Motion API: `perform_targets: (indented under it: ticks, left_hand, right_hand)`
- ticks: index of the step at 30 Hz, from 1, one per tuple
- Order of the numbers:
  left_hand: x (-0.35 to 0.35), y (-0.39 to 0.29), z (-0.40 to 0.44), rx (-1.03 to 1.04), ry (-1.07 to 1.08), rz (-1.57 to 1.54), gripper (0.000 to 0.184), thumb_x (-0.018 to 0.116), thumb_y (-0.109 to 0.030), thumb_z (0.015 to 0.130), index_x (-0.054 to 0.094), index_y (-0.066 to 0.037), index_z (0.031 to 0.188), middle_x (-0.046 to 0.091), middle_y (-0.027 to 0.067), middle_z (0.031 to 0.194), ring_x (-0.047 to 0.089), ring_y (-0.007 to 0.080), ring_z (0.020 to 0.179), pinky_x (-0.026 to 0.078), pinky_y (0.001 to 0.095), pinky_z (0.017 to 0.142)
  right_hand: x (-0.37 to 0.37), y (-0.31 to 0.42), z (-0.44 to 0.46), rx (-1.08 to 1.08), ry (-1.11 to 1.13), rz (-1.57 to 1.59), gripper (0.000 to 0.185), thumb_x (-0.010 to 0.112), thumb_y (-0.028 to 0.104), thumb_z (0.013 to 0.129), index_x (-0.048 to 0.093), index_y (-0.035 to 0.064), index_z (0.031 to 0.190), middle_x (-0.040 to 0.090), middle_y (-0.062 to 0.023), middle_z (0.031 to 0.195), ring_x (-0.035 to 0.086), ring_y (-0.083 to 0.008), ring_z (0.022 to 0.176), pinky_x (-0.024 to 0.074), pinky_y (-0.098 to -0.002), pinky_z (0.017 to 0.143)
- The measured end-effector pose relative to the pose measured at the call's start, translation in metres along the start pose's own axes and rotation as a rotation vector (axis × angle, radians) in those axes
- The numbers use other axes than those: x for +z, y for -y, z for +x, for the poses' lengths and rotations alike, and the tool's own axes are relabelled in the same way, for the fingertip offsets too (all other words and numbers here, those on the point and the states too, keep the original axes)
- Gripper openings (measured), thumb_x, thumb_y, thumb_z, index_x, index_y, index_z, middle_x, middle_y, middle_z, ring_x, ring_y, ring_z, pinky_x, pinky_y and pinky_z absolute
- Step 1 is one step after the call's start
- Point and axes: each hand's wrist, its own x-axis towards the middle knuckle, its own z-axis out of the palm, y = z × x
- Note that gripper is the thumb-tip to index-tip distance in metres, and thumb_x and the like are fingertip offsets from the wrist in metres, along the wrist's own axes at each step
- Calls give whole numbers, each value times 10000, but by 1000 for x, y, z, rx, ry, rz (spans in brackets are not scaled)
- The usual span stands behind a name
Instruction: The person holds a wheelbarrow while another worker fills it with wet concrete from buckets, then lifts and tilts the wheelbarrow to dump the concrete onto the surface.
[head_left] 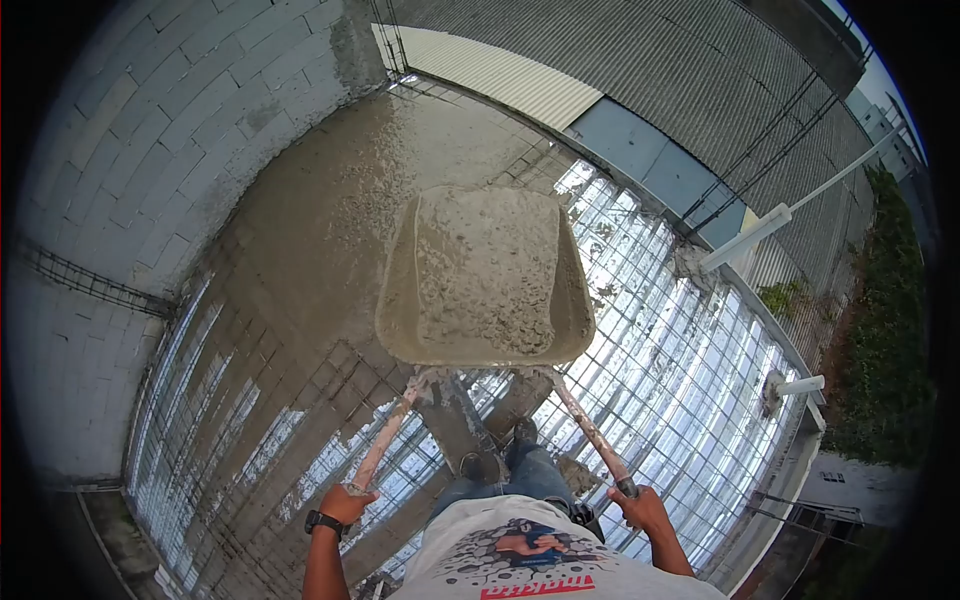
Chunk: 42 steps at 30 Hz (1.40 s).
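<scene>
A wheelbarrow (388, 290) coated in grey splashes stands in front of me, tipped forward. Wet concrete (490, 270) lies in its tray and meets the poured concrete beyond the front lip. My left hand (346, 503), with a black watch on the wrist, is closed round the left handle (385, 435). Round the dark grip of the right handle (590, 432) my right hand (640, 507) is closed too. The wheel is hidden under the tray. My boots stand on boards just behind it.
Steel mesh (690, 400) over shiny sheeting spreads to the right and lower left. Fresh concrete (300, 240) covers the far left. A block wall (170, 130) borders the left side. White pipes (745, 238) stick up at the right edge, with corrugated roofs (640, 60) beyond.
</scene>
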Motion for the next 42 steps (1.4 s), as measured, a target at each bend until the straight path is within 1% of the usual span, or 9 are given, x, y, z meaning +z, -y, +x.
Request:
perform_targets:
  ticks: [8, 11, 14, 17, 20, 24, 28, 31, 42]
  left_hand:
    - [-14, 4, 8, 117, -164, 49, 545, 762, -465, 667, 648, 44, 824, 672, 182, 753, 667, 305, 705, 500, 383, 648]
    - [-31, -24, -14, 65, -103, 14, 680, 782, -411, 685, 533, 96, 1062, 666, 150, 804, 647, 182, 653, 488, 308, 557]
    - [-32, -5, 3, 134, -270, 91, 701, 787, -407, 680, 511, 82, 1099, 667, 143, 796, 649, 192, 645, 490, 311, 553]
    - [-37, 12, 19, 235, -420, 154, 626, 798, -364, 675, 539, 38, 1080, 665, 153, 814, 651, 200, 641, 493, 311, 556]
    - [-58, -26, -12, 184, -352, 138, 595, 789, -421, 652, 595, -19, 1046, 664, 204, 930, 653, 339, 833, 506, 399, 740]
    - [-74, -52, -38, 297, -465, 76, 516, 793, -307, 666, 599, -28, 1054, 666, 180, 927, 656, 322, 831, 507, 385, 737]
    - [-83, -64, -50, 473, -687, -21, 439, 779, -204, 674, 608, -12, 1029, 668, 159, 901, 660, 288, 810, 505, 369, 715]
    - [-91, -81, -58, 565, -819, -45, 399, 758, -160, 678, 612, -4, 1015, 668, 148, 891, 658, 269, 799, 500, 355, 713]
    - [-123, -122, -63, 520, -878, -47, 353, 740, -144, 688, 622, -1, 988, 672, 138, 850, 656, 264, 801, 494, 350, 722]
  right_hand:
    - [-12, 15, -18, -92, -77, -59, 648, 636, 593, 754, 640, -20, 965, 662, -225, 872, 647, -362, 854, 487, -421, 764]
    - [-21, 26, -32, -138, -116, -30, 652, 644, 589, 752, 634, -28, 963, 659, -222, 858, 646, -360, 847, 485, -421, 761]
    - [-30, 37, -40, -141, -121, -14, 642, 647, 581, 753, 631, -28, 956, 656, -219, 848, 646, -345, 839, 484, -414, 756]
    - [-37, 44, -43, -190, -149, -2, 654, 649, 582, 751, 629, -25, 992, 659, -206, 858, 647, -336, 840, 484, -408, 758]
    - [-45, 54, -51, -253, -206, 32, 678, 651, 591, 745, 621, -15, 1049, 659, -198, 870, 645, -334, 840, 483, -402, 766]
    - [-63, 76, -68, -333, -263, 77, 714, 665, 592, 732, 604, -3, 1122, 658, -205, 929, 647, -329, 886, 486, -402, 790]
    - [-69, 77, -56, -484, -468, 136, 693, 675, 567, 743, 605, -31, 1086, 641, -131, 792, 616, -198, 712, 485, -336, 657]
    - [-90, 98, -64, -427, -368, 253, 762, 658, 610, 729, 588, -16, 1157, 650, -235, 983, 641, -348, 934, 489, -421, 814]
    - [-126, 137, -69, -564, -441, 273, 797, 658, 630, 719, 565, -10, 1186, 651, -224, 972, 646, -351, 901, 497, -419, 798]
